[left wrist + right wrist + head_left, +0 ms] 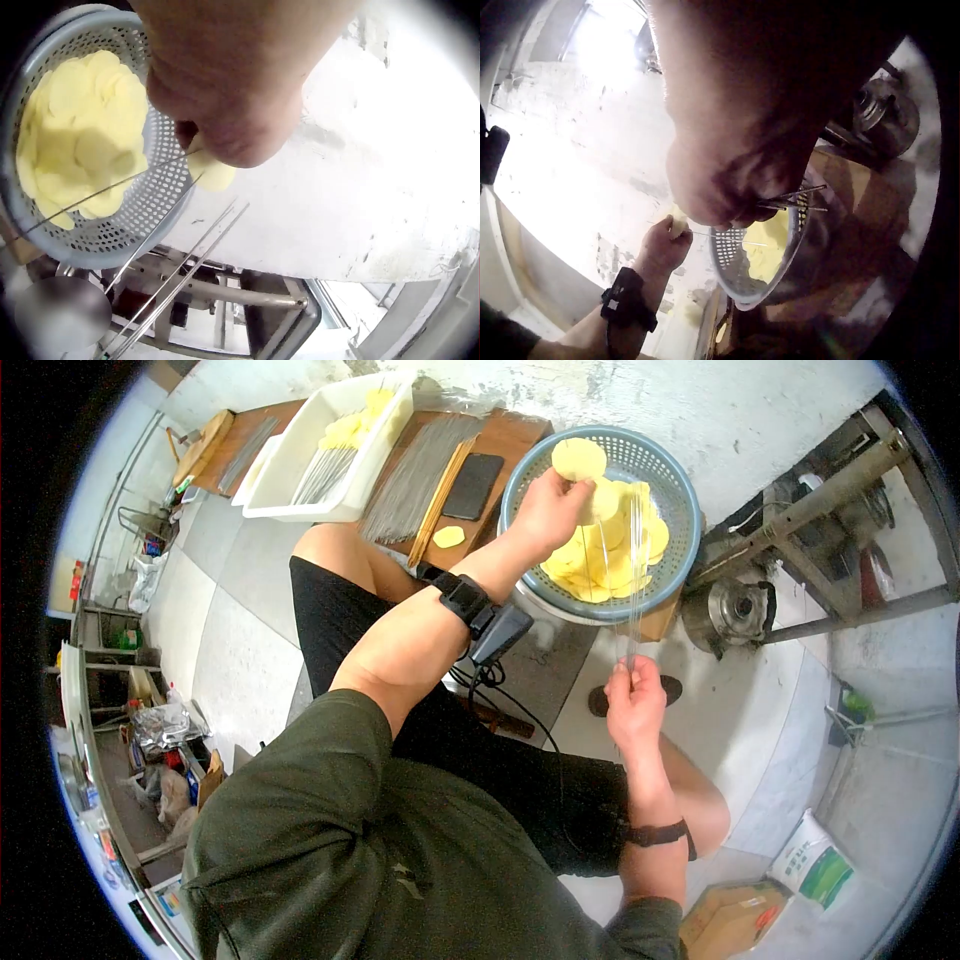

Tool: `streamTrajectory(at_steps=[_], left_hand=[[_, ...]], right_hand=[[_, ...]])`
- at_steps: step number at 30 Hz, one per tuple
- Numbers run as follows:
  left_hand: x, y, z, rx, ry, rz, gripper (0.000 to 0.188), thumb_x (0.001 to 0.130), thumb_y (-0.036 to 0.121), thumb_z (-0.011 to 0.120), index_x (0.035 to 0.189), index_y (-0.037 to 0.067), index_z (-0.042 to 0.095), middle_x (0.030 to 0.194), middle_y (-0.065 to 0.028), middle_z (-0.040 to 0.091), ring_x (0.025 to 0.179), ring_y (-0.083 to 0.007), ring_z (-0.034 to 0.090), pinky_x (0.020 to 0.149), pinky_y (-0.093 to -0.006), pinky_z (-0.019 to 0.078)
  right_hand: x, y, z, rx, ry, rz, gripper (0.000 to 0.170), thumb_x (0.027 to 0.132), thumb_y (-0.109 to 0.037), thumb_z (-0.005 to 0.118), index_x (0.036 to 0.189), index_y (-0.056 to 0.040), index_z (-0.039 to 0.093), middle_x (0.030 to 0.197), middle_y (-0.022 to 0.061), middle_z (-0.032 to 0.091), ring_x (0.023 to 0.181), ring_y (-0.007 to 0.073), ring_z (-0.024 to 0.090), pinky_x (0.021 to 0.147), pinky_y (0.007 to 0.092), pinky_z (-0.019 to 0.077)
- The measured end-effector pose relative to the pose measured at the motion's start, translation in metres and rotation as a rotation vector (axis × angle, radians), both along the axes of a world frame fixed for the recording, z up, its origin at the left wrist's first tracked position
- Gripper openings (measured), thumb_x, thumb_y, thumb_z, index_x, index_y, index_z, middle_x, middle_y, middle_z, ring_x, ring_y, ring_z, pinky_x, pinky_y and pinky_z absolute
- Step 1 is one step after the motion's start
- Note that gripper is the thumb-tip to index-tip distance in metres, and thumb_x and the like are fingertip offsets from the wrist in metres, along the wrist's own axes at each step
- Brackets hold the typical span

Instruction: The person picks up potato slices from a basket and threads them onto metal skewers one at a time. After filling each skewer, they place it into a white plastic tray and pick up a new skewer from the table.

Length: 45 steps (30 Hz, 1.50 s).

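Note:
My left hand (549, 510) pinches a round yellow potato slice (579, 458) above the blue colander (512, 490), with a second slice close below its fingers. My right hand (635, 705) grips several thin metal skewers (636, 615) that point up toward the colander. In the left wrist view a skewer (112, 187) runs to the slice (214, 174) at the left fingertips. The right wrist view shows skewer ends (799, 204) sticking out of the right fist. Many loose slices (600, 575) are piled in the colander.
On the wooden bench (530, 435) lie a bundle of grey skewers (415, 475), bamboo sticks (440, 500), a black phone (473, 487) and a single slice (449, 537). A white bin (375, 485) holds skewered slices. A metal frame (800, 530) stands to the right.

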<state>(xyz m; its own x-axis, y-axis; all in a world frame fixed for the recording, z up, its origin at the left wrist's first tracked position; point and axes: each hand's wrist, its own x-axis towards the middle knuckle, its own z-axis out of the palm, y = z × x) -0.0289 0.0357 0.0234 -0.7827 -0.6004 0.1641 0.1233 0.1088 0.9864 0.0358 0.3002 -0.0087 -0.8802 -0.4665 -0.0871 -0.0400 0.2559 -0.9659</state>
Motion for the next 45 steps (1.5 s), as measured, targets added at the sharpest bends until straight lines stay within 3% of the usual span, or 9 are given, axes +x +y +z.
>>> streamTrajectory(at_steps=[3, 5, 8, 24, 36, 39, 45], left_hand=[[0.001, 0.001, 0.006, 0.197, -0.021, -0.05, 0.029, 0.093, 0.013, 0.053, 0.116, -0.003, 0.056, 0.107, -0.0106, 0.064, 0.095, -0.0179, 0.062, 0.083, -0.0307, 0.0487], [0.002, 0.0, 0.007, 0.459, 0.027, -0.167, 0.029, 0.093, 0.01, 0.052, 0.118, -0.004, 0.055, 0.111, -0.0096, 0.062, 0.097, -0.0178, 0.061, 0.084, -0.0306, 0.0488], [0.001, -0.001, 0.008, 0.537, 0.029, -0.209, 0.028, 0.092, 0.007, 0.051, 0.117, -0.005, 0.055, 0.111, -0.01, 0.062, 0.098, -0.0176, 0.061, 0.085, -0.0304, 0.0489], [-0.001, 0.007, 0.011, 0.571, 0.033, -0.226, 0.029, 0.092, 0.005, 0.051, 0.118, -0.006, 0.053, 0.114, -0.0121, 0.061, 0.102, -0.0198, 0.06, 0.089, -0.0308, 0.0486], [0.001, 0.021, 0.001, 0.419, -0.061, -0.266, 0.031, 0.093, 0.008, 0.052, 0.122, -0.004, 0.05, 0.116, -0.0108, 0.06, 0.101, -0.0198, 0.062, 0.088, -0.0315, 0.0507], [0.001, 0.021, -0.001, 0.34, 0.007, -0.221, 0.032, 0.093, 0.008, 0.052, 0.124, -0.002, 0.048, 0.118, -0.0101, 0.059, 0.103, -0.0202, 0.061, 0.089, -0.0322, 0.0508], [0.004, 0.022, 0.001, 0.462, 0.108, -0.223, 0.033, 0.091, 0.005, 0.05, 0.124, -0.002, 0.047, 0.116, -0.0109, 0.059, 0.106, -0.0201, 0.058, 0.091, -0.0326, 0.0476]], right_hand=[[0.0, 0.0, -0.006, -0.042, 0.0, 0.006, 0.015, 0.093, -0.011, 0.056, 0.1, 0.0022, 0.055, 0.066, 0.0036, 0.058, 0.059, 0.0077, 0.051, 0.055, 0.0242, 0.0434], [0.0, 0.002, -0.009, -0.043, 0.011, 0.013, 0.016, 0.093, -0.011, 0.056, 0.101, 0.0023, 0.055, 0.067, 0.0032, 0.058, 0.06, 0.0073, 0.051, 0.055, 0.0239, 0.0435], [0.0, 0.002, -0.01, -0.093, -0.01, 0.022, 0.016, 0.093, -0.012, 0.057, 0.1, 0.0024, 0.056, 0.068, 0.0031, 0.059, 0.06, 0.0068, 0.052, 0.056, 0.0236, 0.0437], [0.002, 0.0, -0.004, -0.126, 0.048, 0.009, 0.015, 0.094, -0.012, 0.055, 0.096, 0.0026, 0.055, 0.067, 0.0023, 0.058, 0.06, 0.0063, 0.052, 0.055, 0.0229, 0.0431], [-0.001, 0.0, -0.001, -0.101, -0.019, -0.005, 0.014, 0.094, -0.011, 0.055, 0.096, 0.0031, 0.055, 0.068, 0.0025, 0.058, 0.061, 0.0065, 0.053, 0.056, 0.022, 0.0433], [-0.001, -0.001, 0.004, -0.089, -0.028, -0.012, 0.014, 0.094, -0.011, 0.055, 0.095, 0.0027, 0.055, 0.068, 0.0024, 0.058, 0.061, 0.0064, 0.053, 0.056, 0.022, 0.0432], [-0.001, -0.001, 0.005, -0.084, -0.071, -0.016, 0.013, 0.094, -0.012, 0.055, 0.095, 0.0013, 0.055, 0.067, 0.0012, 0.058, 0.061, 0.0061, 0.052, 0.056, 0.0218, 0.0431]])
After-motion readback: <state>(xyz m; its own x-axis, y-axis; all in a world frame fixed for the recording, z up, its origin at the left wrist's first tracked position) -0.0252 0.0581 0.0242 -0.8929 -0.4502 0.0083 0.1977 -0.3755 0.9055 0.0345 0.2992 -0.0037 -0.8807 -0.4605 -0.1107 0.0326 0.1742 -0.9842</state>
